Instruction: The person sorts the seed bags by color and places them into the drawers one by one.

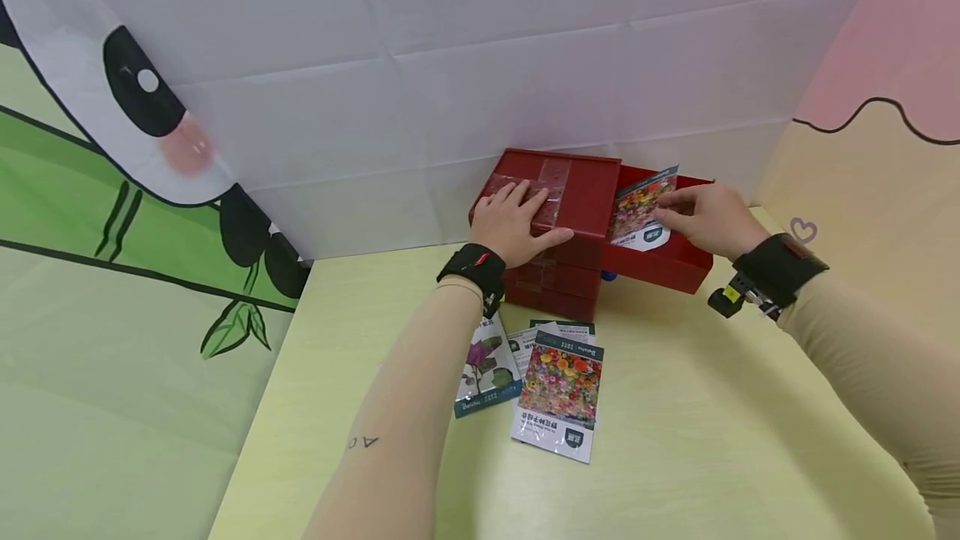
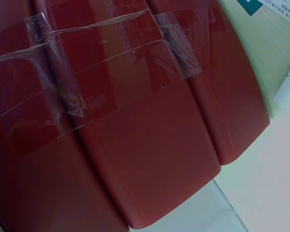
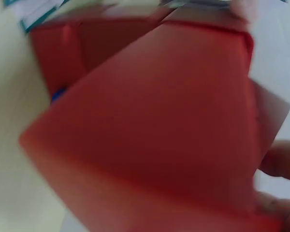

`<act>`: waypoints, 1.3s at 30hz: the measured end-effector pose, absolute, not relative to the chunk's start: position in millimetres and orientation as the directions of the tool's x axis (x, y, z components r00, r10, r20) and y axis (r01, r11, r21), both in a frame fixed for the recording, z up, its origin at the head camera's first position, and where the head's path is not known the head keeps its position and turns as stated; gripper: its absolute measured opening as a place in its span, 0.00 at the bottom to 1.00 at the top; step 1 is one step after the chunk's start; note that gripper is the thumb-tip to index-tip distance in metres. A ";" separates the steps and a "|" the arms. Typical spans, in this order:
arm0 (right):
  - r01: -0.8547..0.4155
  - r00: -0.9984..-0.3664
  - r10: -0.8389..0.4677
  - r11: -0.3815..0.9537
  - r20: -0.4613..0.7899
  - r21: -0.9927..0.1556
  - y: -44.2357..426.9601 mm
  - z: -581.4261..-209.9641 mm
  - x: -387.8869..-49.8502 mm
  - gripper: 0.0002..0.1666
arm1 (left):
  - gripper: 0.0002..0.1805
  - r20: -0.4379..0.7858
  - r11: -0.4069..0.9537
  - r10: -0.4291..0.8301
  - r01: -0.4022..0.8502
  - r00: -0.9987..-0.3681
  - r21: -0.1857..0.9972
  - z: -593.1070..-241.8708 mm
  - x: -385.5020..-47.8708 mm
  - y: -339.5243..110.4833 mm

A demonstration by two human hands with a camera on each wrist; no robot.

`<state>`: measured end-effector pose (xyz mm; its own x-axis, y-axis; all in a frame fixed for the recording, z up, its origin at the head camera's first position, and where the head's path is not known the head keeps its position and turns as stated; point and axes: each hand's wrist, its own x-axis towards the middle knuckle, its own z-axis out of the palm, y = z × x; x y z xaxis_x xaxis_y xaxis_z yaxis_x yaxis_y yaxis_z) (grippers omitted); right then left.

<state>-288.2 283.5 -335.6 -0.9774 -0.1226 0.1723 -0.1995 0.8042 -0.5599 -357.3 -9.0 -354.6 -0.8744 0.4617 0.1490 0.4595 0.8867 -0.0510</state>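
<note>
"Why is our left hand spread on the red box near the worktop's back edge?"
"Probably to steady it; our right hand pinches a seed packet, tilted in the pulled-out drawer."
"What can't we make out?"
"The drawer hides some right fingers in the right wrist view; our left arm overlaps the purple-flower packet; we can't name the blue thing underneath."

The yellow table holds a red box and packets.
</note>
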 end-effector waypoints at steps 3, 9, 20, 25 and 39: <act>-0.216 -0.974 -0.150 0.847 0.171 -0.486 281.8 -337.6 -289.9 0.25 | 0.49 0.146 0.888 0.458 0.457 -0.877 -0.044 -355.2 -357.3 -8.8; -0.214 -0.976 -0.182 0.892 0.117 -0.399 275.3 -338.1 -293.7 0.24 | 0.49 0.144 0.889 0.458 0.457 -0.877 -0.040 -356.5 -358.1 -9.7; -0.186 -0.982 -0.186 0.919 0.033 -0.346 259.1 -339.5 -300.4 0.21 | 0.50 0.151 0.886 0.461 0.461 -0.874 -0.039 -356.9 -358.9 -12.8; -0.180 -0.982 -0.187 0.934 0.006 -0.309 254.4 -339.9 -301.9 0.20 | 0.50 0.156 0.887 0.461 0.459 -0.873 -0.052 -356.4 -359.4 -12.9; -0.133 -0.981 -0.165 0.956 -0.104 -0.262 246.6 -342.1 -309.2 0.22 | 0.50 0.154 0.887 0.462 0.459 -0.873 -0.057 -354.9 -357.3 -12.8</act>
